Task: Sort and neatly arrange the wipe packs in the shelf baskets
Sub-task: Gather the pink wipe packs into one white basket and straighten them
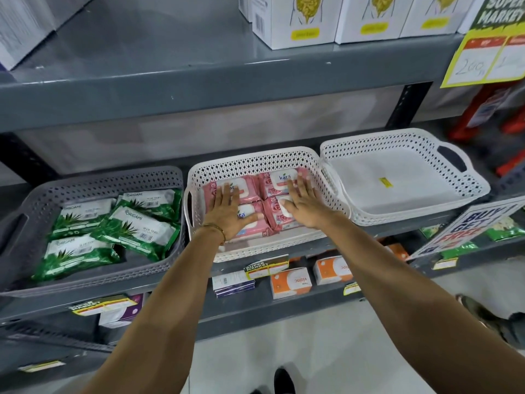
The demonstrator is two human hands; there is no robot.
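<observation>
Several pink wipe packs (251, 194) lie flat in a tidy block inside the middle white basket (255, 163). My left hand (227, 213) rests palm down with spread fingers on the left packs. My right hand (302, 203) lies flat on the right packs in the same way. Neither hand grips anything. To the left, a grey basket (93, 183) holds several green wipe packs (136, 227) lying loosely at different angles. At the right stands a white basket (406, 143) with nothing in it but a small yellow sticker.
The baskets stand on a grey metal shelf (284, 302). White boxes (295, 21) sit on the shelf above. Orange boxes (289, 282) and price tags are on the shelf below. A yellow price sign (488, 58) and a promo sign (468, 231) hang at the right.
</observation>
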